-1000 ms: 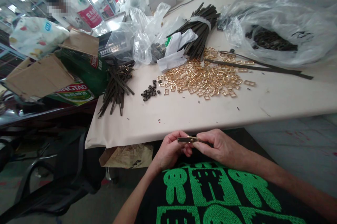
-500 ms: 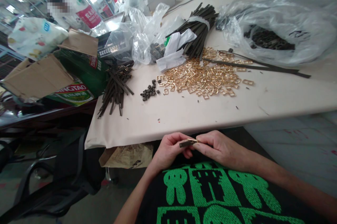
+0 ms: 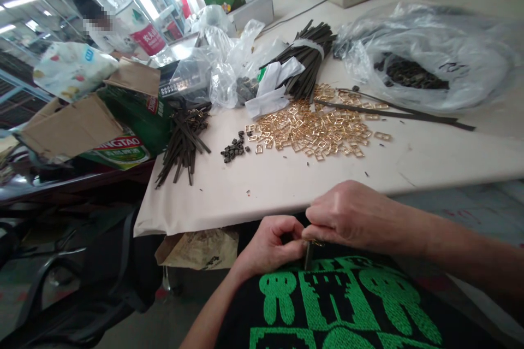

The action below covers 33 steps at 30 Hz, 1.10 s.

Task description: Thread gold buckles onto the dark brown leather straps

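Observation:
Just off the table's near edge, my left hand (image 3: 278, 242) and my right hand (image 3: 347, 215) meet in front of the shirt. Between them is a dark strap (image 3: 308, 257), its end hanging down below the fingers. A bit of a gold buckle (image 3: 317, 242) shows under my right hand, whose fingers are curled tightly over it. My left thumb and fingertips pinch the strap from the other side. Most of the buckle is covered by the fingers. Beyond my hands lies a heap of gold buckles (image 3: 315, 128), with a small pile of black loops (image 3: 234, 149) left of it.
Straps fitted with buckles (image 3: 184, 138) lie at the table's left. A tied strap bundle (image 3: 313, 59) and a clear plastic bag (image 3: 462, 65) of dark pieces sit farther back. Long strips (image 3: 401, 112) cross the right side. A cardboard box (image 3: 77, 125) and a chair (image 3: 110, 278) are at left.
My right hand has risen and turned over the buckle, its fingers closing more tightly. The strap has swung from lying sideways to pointing downward. My left hand has shifted slightly down.

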{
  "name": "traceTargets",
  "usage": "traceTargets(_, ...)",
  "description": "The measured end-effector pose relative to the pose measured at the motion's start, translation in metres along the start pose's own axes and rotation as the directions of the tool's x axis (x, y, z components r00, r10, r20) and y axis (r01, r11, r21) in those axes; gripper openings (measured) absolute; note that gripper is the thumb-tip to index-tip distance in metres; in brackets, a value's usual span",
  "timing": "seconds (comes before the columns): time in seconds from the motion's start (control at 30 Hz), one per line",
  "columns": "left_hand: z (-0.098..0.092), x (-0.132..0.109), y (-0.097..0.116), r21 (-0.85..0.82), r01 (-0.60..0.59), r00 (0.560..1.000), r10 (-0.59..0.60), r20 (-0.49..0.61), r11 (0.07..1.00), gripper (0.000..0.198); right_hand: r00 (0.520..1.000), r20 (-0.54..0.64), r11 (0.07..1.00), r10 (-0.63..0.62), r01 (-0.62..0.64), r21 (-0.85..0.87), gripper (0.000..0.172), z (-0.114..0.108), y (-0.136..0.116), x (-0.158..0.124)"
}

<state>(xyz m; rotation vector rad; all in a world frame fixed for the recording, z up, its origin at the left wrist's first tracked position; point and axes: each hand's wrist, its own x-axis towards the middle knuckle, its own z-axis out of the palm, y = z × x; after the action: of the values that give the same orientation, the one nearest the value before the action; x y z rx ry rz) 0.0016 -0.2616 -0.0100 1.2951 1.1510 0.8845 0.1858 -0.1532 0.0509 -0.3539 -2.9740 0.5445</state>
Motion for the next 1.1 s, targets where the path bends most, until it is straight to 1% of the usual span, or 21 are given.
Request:
traceTargets(0.07,0.000,0.002,-0.003,-0.112,-0.013,0.997,0.005,-0.071,0.994,0.016,0.986,-0.045,0.971,-0.161,0.150,-0.186,0.034,-0.012,0.004,0.015)
traceTargets(0.13,0.001,0.005,-0.010,-0.289,-0.023,0.984,-0.029,-0.175,0.957,0.019,0.956,-0.077,0.920,-0.281,0.246,-0.304,0.033,-0.020,0.011,0.034)
traceTargets(0.2,0.005,0.009,-0.018,-0.422,-0.071,0.951,-0.067,-0.303,0.904,0.018,0.932,-0.134,0.888,-0.336,0.266,-0.376,0.033,-0.022,0.020,0.052)
traceTargets(0.27,0.009,0.014,-0.025,-0.484,-0.136,0.905,-0.091,-0.416,0.865,0.014,0.911,-0.232,0.885,-0.340,0.227,-0.408,0.030,-0.018,0.029,0.063)
traceTargets(0.3,0.010,0.016,-0.027,-0.497,-0.160,0.886,-0.099,-0.454,0.853,0.013,0.897,-0.302,0.897,-0.324,0.189,-0.400,0.027,-0.014,0.033,0.064)
traceTargets(0.37,0.013,0.020,-0.028,-0.518,-0.188,0.859,-0.117,-0.499,0.834,0.011,0.853,-0.460,0.945,-0.246,0.104,-0.311,0.022,-0.003,0.036,0.058)
traceTargets(0.43,0.014,0.023,-0.027,-0.534,-0.206,0.840,-0.132,-0.526,0.820,0.011,0.809,-0.576,0.990,-0.114,0.040,-0.139,0.019,0.012,0.034,0.042)
traceTargets(0.5,0.015,0.025,-0.026,-0.545,-0.220,0.828,-0.141,-0.543,0.809,0.012,0.810,-0.586,0.999,-0.020,0.037,0.017,0.018,0.029,0.028,0.025)
traceTargets(0.6,0.019,0.028,-0.025,-0.574,-0.231,0.824,-0.156,-0.545,0.786,0.011,0.853,-0.521,0.978,0.037,0.076,0.195,0.025,0.055,0.016,0.008)
traceTargets(0.63,0.021,0.029,-0.026,-0.580,-0.233,0.822,-0.160,-0.546,0.780,0.010,0.853,-0.517,0.961,0.063,0.088,0.262,0.028,0.063,0.012,0.006)
traceTargets(0.67,0.022,0.030,-0.026,-0.583,-0.233,0.821,-0.164,-0.547,0.778,0.009,0.840,-0.533,0.936,0.100,0.102,0.336,0.029,0.070,0.009,0.006)
traceTargets(0.73,0.026,0.032,-0.027,-0.581,-0.221,0.824,-0.169,-0.541,0.783,0.010,0.791,-0.575,0.860,0.207,0.133,0.492,0.026,0.080,0.004,0.009)
traceTargets(0.77,0.027,0.032,-0.028,-0.579,-0.206,0.830,-0.173,-0.531,0.789,0.011,0.764,-0.585,0.808,0.274,0.147,0.570,0.022,0.083,0.003,0.011)
traceTargets(0.8,0.027,0.033,-0.028,-0.576,-0.187,0.837,-0.177,-0.518,0.796,0.012,0.745,-0.572,0.745,0.342,0.155,0.648,0.018,0.084,0.002,0.013)
traceTargets(0.83,0.028,0.034,-0.028,-0.571,-0.170,0.844,-0.181,-0.505,0.803,0.013,0.737,-0.539,0.674,0.407,0.156,0.722,0.015,0.085,0.001,0.015)
traceTargets(0.9,0.028,0.035,-0.027,-0.558,-0.147,0.852,-0.183,-0.491,0.816,0.014,0.744,-0.428,0.521,0.514,0.125,0.844,0.017,0.085,-0.001,0.016)
traceTargets(0.97,0.029,0.036,-0.025,-0.542,-0.145,0.851,-0.175,-0.495,0.828,0.016,0.750,-0.291,0.374,0.593,0.063,0.925,0.026,0.083,-0.001,0.016)
traceTargets(1.03,0.030,0.037,-0.024,-0.526,-0.141,0.842,-0.178,-0.509,0.839,0.017,0.731,-0.148,0.230,0.667,-0.013,0.973,0.032,0.083,-0.002,0.016)
traceTargets(1.1,0.031,0.037,-0.024,-0.507,-0.132,0.826,-0.188,-0.531,0.852,0.017,0.696,-0.015,0.093,0.717,-0.074,0.993,0.035,0.083,-0.001,0.017)
